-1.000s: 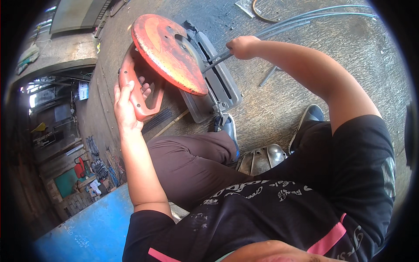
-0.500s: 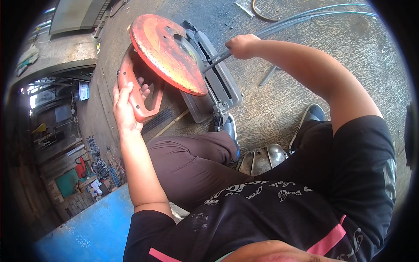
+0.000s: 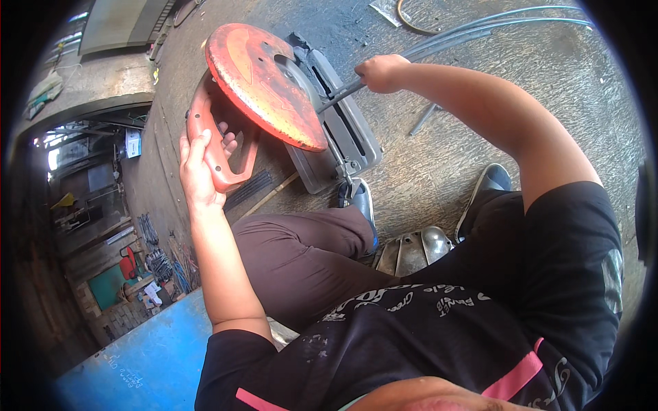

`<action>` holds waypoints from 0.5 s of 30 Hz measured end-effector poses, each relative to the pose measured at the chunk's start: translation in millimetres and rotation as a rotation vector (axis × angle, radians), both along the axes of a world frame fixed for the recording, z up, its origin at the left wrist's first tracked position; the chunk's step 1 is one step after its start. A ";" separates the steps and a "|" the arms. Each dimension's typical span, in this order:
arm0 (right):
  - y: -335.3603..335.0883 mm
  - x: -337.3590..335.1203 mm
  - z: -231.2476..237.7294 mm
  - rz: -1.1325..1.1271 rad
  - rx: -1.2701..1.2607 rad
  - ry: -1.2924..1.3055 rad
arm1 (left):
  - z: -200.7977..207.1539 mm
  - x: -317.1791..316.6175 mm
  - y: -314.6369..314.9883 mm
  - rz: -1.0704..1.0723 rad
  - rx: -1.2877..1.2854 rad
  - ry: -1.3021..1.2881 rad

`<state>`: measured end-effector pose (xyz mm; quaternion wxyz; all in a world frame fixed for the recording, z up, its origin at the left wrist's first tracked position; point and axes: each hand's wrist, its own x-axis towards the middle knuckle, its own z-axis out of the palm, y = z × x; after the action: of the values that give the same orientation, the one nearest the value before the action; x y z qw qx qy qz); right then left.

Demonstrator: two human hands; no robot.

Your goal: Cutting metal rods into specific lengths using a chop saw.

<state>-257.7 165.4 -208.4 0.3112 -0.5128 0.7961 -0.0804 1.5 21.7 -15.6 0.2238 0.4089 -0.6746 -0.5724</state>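
My left hand grips the orange handle of a chop saw. Its round orange blade guard is raised above the grey base. My right hand is closed around a thin grey metal rod that runs from the saw's vise out to the upper right over the concrete floor. I am seated with my knees bent toward the saw, and one shoe rests by the base.
Short metal offcuts lie on the floor right of the saw. A dented metal piece sits between my feet. A blue panel is at lower left. Shelves with tools stand at left.
The saw head and my left hand have tilted slightly; my right hand has stayed on the rod.
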 end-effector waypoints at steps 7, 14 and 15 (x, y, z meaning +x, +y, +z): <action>-0.8 -1.4 -2.5 -0.012 -0.040 -0.006 | 0.1 -0.1 -0.4 0.004 -0.001 -0.003; -2.0 -2.7 -6.1 -0.018 -0.073 -0.013 | -0.8 1.4 -1.7 0.004 0.006 -0.005; -2.3 -2.5 -6.0 -0.018 -0.072 -0.011 | -0.7 1.4 -1.8 0.001 0.009 -0.002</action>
<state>-260.2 163.1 -214.4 0.2963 -0.5160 0.7955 -0.1145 2.9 19.9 -16.4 0.2218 0.4108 -0.6720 -0.5749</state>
